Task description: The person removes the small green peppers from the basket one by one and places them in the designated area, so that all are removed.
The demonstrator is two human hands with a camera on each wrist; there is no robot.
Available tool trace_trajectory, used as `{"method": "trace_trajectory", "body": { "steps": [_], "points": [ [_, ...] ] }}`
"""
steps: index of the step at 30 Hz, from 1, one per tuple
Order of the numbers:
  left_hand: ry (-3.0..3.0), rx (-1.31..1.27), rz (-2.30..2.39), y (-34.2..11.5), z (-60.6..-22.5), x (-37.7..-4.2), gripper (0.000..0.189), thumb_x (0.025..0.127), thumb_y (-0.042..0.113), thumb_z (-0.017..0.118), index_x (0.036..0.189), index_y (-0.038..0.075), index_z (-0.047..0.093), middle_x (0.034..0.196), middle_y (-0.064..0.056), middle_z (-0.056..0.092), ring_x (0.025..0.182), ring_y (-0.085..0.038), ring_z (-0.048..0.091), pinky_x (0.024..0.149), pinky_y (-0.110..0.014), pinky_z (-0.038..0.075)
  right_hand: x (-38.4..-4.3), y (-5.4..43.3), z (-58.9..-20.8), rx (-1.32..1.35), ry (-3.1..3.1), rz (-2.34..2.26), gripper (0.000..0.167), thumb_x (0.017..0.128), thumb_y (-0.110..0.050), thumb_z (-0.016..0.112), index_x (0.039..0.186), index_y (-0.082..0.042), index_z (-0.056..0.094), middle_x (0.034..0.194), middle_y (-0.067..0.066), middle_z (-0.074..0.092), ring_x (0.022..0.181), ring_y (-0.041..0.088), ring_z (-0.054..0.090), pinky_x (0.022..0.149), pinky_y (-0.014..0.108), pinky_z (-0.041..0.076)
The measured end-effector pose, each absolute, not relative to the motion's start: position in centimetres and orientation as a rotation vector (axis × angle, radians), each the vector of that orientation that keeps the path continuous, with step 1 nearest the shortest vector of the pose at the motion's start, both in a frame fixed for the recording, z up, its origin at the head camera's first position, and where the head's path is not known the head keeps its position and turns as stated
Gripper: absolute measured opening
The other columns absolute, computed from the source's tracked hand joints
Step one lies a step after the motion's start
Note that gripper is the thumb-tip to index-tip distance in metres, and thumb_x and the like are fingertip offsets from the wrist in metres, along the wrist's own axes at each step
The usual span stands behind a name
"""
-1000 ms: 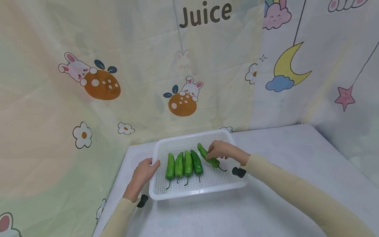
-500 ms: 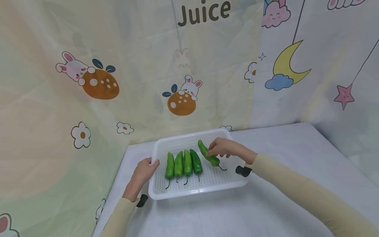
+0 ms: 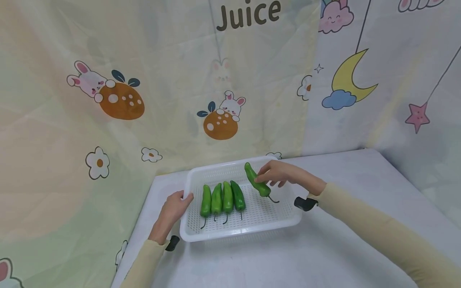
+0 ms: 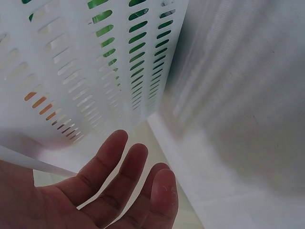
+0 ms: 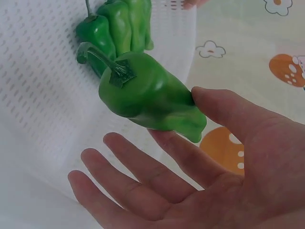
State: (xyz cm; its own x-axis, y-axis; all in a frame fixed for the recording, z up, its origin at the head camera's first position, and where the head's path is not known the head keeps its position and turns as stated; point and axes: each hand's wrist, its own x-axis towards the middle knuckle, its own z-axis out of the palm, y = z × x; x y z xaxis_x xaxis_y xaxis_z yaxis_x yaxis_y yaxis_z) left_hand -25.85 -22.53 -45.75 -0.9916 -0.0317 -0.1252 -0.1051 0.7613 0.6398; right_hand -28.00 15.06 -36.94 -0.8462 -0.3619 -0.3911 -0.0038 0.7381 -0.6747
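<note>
In the head view, my left hand (image 3: 175, 210) grips the left side of a white plastic basket (image 3: 241, 232), thumb over the rim. The left wrist view shows its fingers (image 4: 120, 179) loosely bent beside the slotted outer wall. My right hand (image 3: 280, 173) pinches a green pepper (image 3: 264, 190) between thumb and forefinger, above the right part of the basket. Its other fingers spread out below the pepper (image 5: 145, 88) in the right wrist view. The stem points toward the basket's near right corner. Several more green peppers (image 3: 227, 198) lie side by side in the basket, stems toward me.
The basket stands on a table (image 3: 342, 224) covered in white. Behind it hangs a cream curtain (image 3: 173, 100) printed with rabbits and flowers, close to the table's back edge. Another printed sheet (image 3: 396, 80) hangs at the right.
My right hand has lifted the pinched pepper and moved it slightly back and to the right, away from the row. My left hand and the basket hold their places.
</note>
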Motion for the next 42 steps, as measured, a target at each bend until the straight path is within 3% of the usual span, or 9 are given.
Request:
{"method": "trace_trajectory", "body": {
  "steps": [23, 34, 42],
  "points": [
    [2.834, -0.142, 1.043, -22.5, -45.9, -25.8, 0.052, 0.101, 0.043, 0.050, 0.132, 0.002, 0.058, 0.101, -0.014, 0.072, 0.071, -0.015, 0.070, 0.059, -0.030, 0.061, -27.3, 18.6, -33.7, -0.281, 2.431, -1.010, 0.055, 0.097, -0.040, 0.062, 0.135, -0.002, 0.059, 0.131, 0.020, 0.065, 0.121, 0.041, 0.064, 0.096, 0.058, 0.056],
    [2.824, -0.154, 1.048, -22.4, -45.9, -25.8, 0.052, 0.101, 0.042, 0.050, 0.133, 0.001, 0.057, 0.101, -0.014, 0.072, 0.071, -0.016, 0.071, 0.058, -0.031, 0.062, -26.8, 21.9, -34.0, -0.297, 2.464, -0.997, 0.057, 0.098, -0.042, 0.060, 0.135, 0.000, 0.057, 0.126, 0.020, 0.067, 0.118, 0.044, 0.064, 0.090, 0.058, 0.058],
    [2.819, -0.149, 1.051, -22.4, -45.9, -25.9, 0.052, 0.101, 0.042, 0.049, 0.134, 0.002, 0.057, 0.102, -0.014, 0.072, 0.072, -0.015, 0.072, 0.058, -0.031, 0.062, -26.9, 24.2, -34.7, -0.234, 2.484, -0.973, 0.054, 0.097, -0.045, 0.061, 0.130, -0.001, 0.061, 0.113, 0.011, 0.073, 0.111, 0.038, 0.068, 0.086, 0.053, 0.060]
  ]
}}
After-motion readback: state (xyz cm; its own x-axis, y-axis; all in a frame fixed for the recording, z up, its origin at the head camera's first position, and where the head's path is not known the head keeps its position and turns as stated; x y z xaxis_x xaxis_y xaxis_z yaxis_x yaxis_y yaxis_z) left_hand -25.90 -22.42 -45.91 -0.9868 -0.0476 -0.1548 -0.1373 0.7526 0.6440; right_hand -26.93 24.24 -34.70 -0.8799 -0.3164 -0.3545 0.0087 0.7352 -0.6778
